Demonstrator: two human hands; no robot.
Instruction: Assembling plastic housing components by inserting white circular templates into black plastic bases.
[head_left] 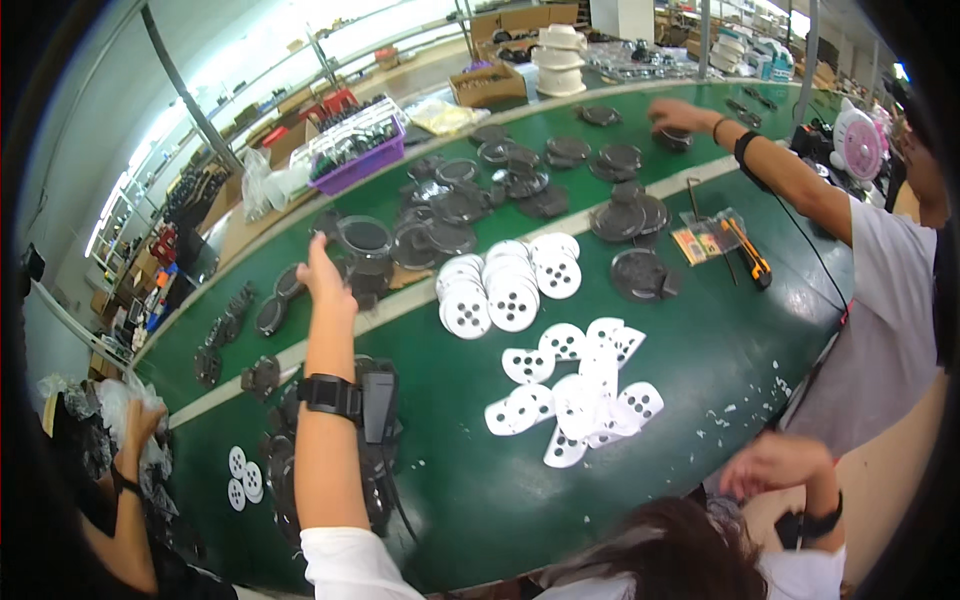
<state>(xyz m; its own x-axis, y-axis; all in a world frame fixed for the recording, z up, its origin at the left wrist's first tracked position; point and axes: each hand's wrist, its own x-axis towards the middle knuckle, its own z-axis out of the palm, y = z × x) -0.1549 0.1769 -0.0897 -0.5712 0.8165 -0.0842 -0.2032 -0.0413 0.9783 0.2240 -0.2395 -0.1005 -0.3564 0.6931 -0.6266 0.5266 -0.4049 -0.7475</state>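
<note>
My left hand (328, 280) reaches out over the green table, fingers stretched and apart, with nothing visible in it. It is beside a black round plastic part (364, 236); whether it touches it I cannot tell. My left forearm passes over a heap of black parts (283, 475), hiding some. My right hand (778, 466) is raised by the near right table edge, its fingers loosely bent and slightly blurred, and no object shows in it. Between the hands lie stacked white discs (513, 303) with dark dots and a loose pile of white dotted cut-outs (575, 405).
A co-worker's hand (672, 116) touches a black part at the far right; another person's hand (145, 420) is at the left. An orange utility knife (752, 262) lies by a small packet (705, 242). A purple basket (360, 172) stands behind. Small white discs (237, 462) lie left.
</note>
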